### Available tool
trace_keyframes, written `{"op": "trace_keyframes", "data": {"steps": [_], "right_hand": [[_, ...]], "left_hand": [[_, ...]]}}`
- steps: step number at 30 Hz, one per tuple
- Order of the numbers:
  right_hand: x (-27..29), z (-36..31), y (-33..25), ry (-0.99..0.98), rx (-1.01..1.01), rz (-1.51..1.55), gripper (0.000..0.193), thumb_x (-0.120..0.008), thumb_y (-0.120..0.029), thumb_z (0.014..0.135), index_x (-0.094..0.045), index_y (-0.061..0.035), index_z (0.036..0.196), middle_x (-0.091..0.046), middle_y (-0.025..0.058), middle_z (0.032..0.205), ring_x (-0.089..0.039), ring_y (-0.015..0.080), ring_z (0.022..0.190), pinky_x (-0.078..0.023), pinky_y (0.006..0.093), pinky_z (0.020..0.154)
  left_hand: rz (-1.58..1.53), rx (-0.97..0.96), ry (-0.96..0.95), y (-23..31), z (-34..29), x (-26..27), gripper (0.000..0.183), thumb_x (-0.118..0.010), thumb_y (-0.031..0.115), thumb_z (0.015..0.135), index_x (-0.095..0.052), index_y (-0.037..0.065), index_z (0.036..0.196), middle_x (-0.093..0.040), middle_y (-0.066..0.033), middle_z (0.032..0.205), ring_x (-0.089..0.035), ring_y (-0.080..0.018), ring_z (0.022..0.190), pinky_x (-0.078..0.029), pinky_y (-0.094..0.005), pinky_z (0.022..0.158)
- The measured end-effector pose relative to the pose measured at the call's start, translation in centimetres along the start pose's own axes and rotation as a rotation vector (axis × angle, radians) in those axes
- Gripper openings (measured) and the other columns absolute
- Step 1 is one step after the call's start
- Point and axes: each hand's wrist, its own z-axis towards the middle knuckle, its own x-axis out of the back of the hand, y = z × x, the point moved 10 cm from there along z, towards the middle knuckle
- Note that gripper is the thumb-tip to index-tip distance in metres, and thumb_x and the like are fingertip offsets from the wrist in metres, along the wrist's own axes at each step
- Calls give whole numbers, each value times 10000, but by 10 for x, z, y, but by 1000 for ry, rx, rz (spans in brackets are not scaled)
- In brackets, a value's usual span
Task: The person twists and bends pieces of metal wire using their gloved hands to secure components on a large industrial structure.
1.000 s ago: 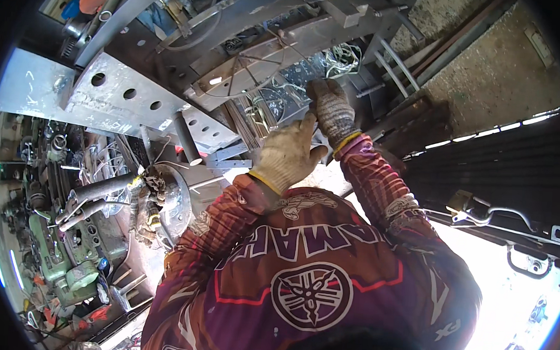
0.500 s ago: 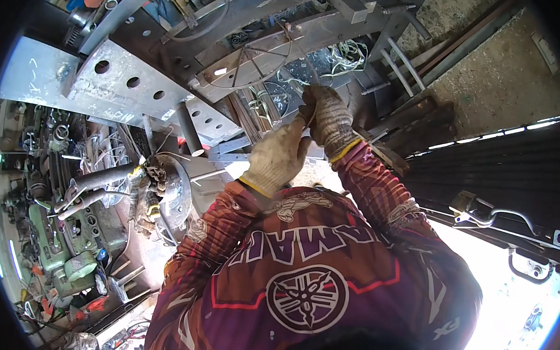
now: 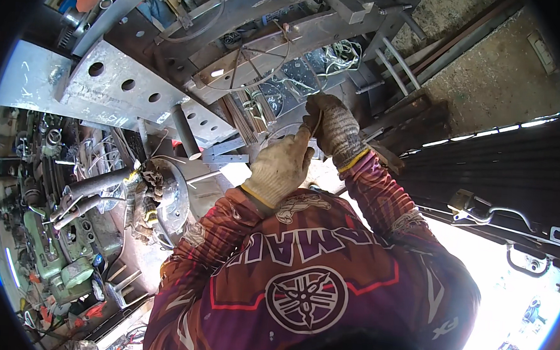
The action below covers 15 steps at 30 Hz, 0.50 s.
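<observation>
My left hand [image 3: 279,168], in a pale knit glove with a yellow cuff, is closed, its fingertips meeting my right hand in front of my chest. My right hand [image 3: 334,130] wears a dirtier grey knit glove with darkened fingers, curled shut. A thin wire [image 3: 320,117] runs up out of my fingers, and both hands seem to grip it. Its lower end is hidden by the gloves. Beyond the hands lies a bundle of thin rods [image 3: 241,114] beside a tangle of pale wire [image 3: 343,56].
Steel plates with round holes [image 3: 127,84] stand at the left, next to a pipe [image 3: 186,131]. A round metal stand [image 3: 174,195] has used gloves [image 3: 142,202] hung by it. Green machinery [image 3: 54,245] is at lower left. A dark corrugated shutter [image 3: 502,164] is at right.
Both hands stay together on the wire. My right hand has shifted slightly right and down, and the view has tilted a little.
</observation>
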Motion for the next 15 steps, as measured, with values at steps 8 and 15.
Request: {"op": "trace_keyframes", "data": {"steps": [8, 15], "right_hand": [[10, -3, -2, 19, 13, 33, 272, -668, -216, 923, -627, -20, 1107, -658, 100, 1013, -644, 230, 896, -555, 381, 772], [11, -2, 4, -24, 24, 62, 318, -672, -234, 920, -616, -4, 1133, -656, 106, 1024, -645, 234, 908, -557, 387, 780]], "left_hand": [[-96, -29, -17, 5, -1, -7, 385, -627, 218, 932, -498, 33, 1243, -663, -209, 908, -662, -420, 842, -529, -519, 726], [-108, 47, -77, 5, -4, -2, 368, -637, 207, 919, -516, 39, 1223, -670, -222, 965, -669, -425, 903, -524, -524, 749]]}}
